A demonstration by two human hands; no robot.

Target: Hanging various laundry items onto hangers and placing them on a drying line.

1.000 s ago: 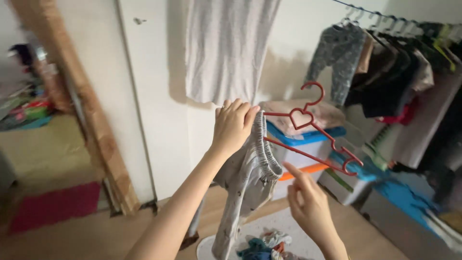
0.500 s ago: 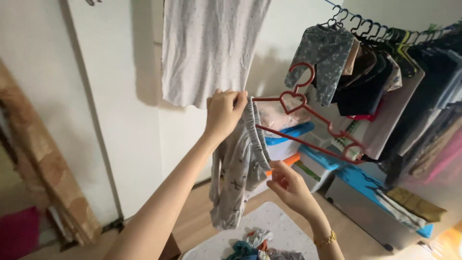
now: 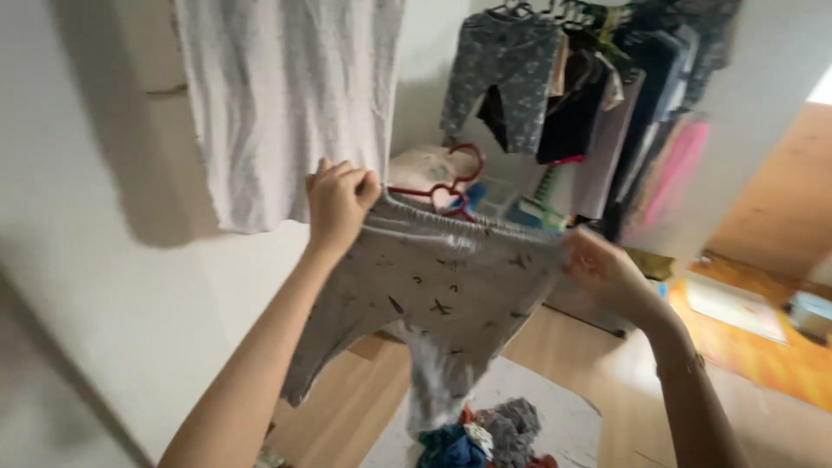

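Item: small grey patterned trousers (image 3: 442, 286), held up in mid-air and stretched flat by the waistband, in front of a red hanger (image 3: 438, 192). Left hand (image 3: 340, 201): fingers closed on the left end of the waistband. Right hand (image 3: 602, 269): blurred, apparently pinching the right end. Step in hand, judged: spreading the garment for hanging. Next move calls for draping it evenly over the hanger bar. Nearby: white cloth (image 3: 286, 104) on the wall, clothes rail (image 3: 589, 78), laundry pile (image 3: 485, 438) below.

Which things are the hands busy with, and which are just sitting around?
Busy with: left hand, right hand, grey patterned pants, red hanger.
Just around: hanging white cloth, clothes on rail, laundry pile.
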